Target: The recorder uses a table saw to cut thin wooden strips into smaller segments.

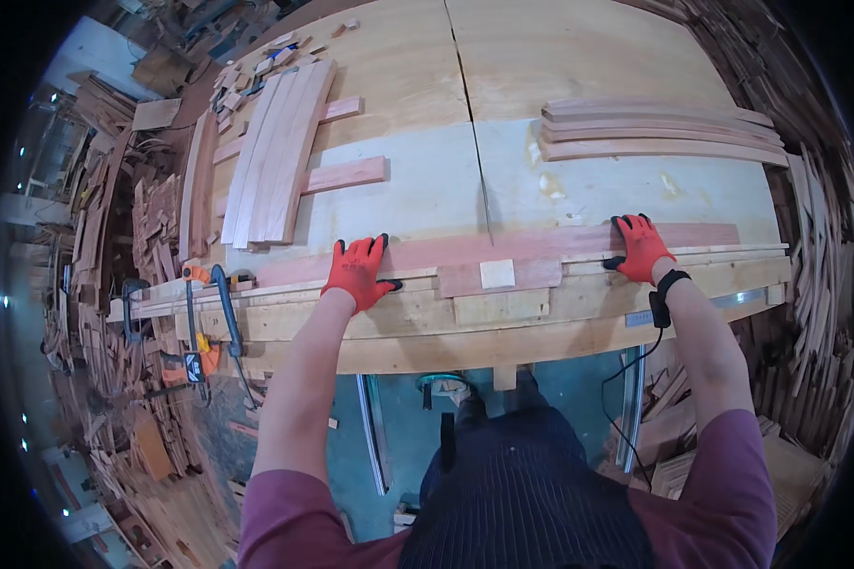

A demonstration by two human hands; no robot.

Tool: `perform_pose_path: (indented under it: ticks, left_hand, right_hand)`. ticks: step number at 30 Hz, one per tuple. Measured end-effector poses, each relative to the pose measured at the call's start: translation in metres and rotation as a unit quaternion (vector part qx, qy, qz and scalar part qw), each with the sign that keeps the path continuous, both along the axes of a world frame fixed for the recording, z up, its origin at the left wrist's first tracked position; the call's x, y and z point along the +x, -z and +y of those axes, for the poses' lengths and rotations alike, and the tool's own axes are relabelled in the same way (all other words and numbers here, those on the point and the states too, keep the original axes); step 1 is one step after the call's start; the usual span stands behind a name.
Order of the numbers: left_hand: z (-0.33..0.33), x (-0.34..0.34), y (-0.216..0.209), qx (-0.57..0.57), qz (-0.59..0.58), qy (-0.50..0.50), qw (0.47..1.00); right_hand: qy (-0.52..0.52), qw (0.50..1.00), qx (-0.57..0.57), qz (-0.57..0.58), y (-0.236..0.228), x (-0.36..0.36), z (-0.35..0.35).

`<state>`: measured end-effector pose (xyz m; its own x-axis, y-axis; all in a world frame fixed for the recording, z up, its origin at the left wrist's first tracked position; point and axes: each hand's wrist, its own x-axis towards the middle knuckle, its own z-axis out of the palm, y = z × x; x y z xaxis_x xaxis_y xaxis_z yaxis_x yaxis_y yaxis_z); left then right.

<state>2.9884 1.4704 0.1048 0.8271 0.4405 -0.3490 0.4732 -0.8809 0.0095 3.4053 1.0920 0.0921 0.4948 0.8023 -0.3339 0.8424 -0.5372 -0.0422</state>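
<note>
Both my hands wear red gloves with black fingertips. A long, flat reddish wooden board (527, 238) lies along the near edge of the workbench. Toward its left part, my left hand (356, 270) spans the board, fingers over the far edge and thumb at the near side. My right hand (643, 248) grips it the same way toward the right end, with a black strap and cable at the wrist. Between the hands, a short reddish block (457, 278) with a pale square piece (497, 274) sits against pale wooden strips (399, 293) at the bench front.
Clamps (226, 308) grip the bench's left front corner. Long boards (280, 156) lie stacked at left over crosswise slats (346, 174), with small offcuts (261, 68) beyond. More strips (664, 133) rest at the far right. A narrow dark gap (470, 109) splits the bench top.
</note>
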Motion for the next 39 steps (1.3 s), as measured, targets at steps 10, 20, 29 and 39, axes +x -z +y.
perform_pose_path:
  ticks: [10,20,29,39]
  left_hand:
    - [-0.007,0.007,0.011,-0.025,0.008,-0.086,0.996]
    - [0.002,0.003,0.026,-0.021,0.038,-0.067,0.997]
    - [0.059,-0.012,0.007,-0.083,0.048,-0.134,0.986]
    - [0.093,0.001,-0.021,-0.195,0.096,-0.101,0.971]
  right_hand:
    - [0.064,0.998,0.027,-0.012,-0.002,-0.016,0.012]
    - [0.047,0.998,0.042,0.008,0.013,-0.006,0.015]
    - [0.049,0.995,0.076,0.033,0.029,0.004,0.025]
    - [0.058,0.997,0.043,0.039,0.035,0.022,0.035]
